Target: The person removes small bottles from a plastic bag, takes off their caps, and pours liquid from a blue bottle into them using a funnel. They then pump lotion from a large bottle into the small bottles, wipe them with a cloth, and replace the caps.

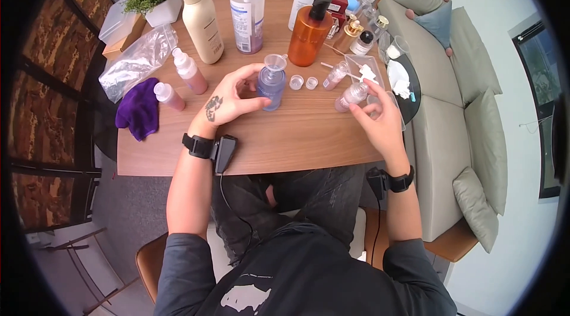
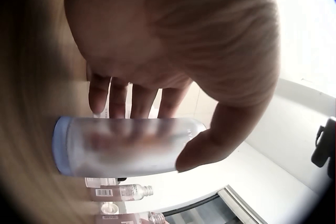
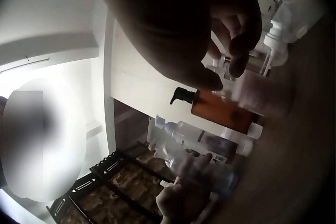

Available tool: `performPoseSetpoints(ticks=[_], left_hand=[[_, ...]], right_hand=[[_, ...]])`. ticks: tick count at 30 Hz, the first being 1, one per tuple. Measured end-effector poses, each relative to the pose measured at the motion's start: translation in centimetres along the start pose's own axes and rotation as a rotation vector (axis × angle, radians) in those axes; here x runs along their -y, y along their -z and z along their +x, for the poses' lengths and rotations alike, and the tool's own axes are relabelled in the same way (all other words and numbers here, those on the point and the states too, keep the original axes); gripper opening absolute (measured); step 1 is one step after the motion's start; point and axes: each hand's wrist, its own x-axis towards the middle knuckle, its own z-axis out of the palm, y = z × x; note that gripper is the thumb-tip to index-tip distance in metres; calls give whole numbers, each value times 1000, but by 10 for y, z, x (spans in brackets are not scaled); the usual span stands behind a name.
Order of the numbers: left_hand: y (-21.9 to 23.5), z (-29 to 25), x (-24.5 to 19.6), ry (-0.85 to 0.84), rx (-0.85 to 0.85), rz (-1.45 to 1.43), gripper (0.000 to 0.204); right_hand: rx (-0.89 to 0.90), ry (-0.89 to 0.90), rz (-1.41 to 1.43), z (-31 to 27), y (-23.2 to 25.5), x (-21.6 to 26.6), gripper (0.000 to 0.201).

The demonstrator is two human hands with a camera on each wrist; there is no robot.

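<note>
A translucent blue bottle [image 1: 271, 95] stands on the table with a small clear funnel [image 1: 275, 63] at its mouth. My left hand [image 1: 228, 100] holds this bottle, thumb at the near side and fingers round the back; the left wrist view shows those fingers behind the clear wall. Off to the right, my right hand [image 1: 382, 123] pinches a small clear bottle of pink liquid [image 1: 344, 103] by its neck, between thumb and fingers. Two small clear caps [image 1: 296, 82] lie between the hands. Just beyond the right hand is another small pink bottle [image 1: 336, 75].
Two pink pump bottles [image 1: 191, 73] and a purple cloth [image 1: 138, 108] are at left. Behind stand a cream pump bottle [image 1: 203, 28], a tall clear pump bottle [image 1: 247, 19] and an amber one [image 1: 308, 37]. A clear tray [image 1: 405, 111] with white tissue lies at right.
</note>
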Motion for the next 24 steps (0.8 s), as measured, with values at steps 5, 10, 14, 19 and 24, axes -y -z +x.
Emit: performPoseSetpoints(ticks=[5,10,14,19,24], left_hand=[[-4,3,11,-42,-125,159,65],[-7,7,8,-92,-289,247,67],[-9,12,15,-78,-330,217,73],[-6,10,14,-49,-295,247,71],[-4,9,15,-75,-265,136,73]], right_hand=[[6,-58,-24,11,-15,-19,56],[-91,105,172,8,-23,-8,42],[-71,330,204,25,-39,14,39],[111,374,483,59,-69,63,47],[153,520,611,91,-96,71,50]])
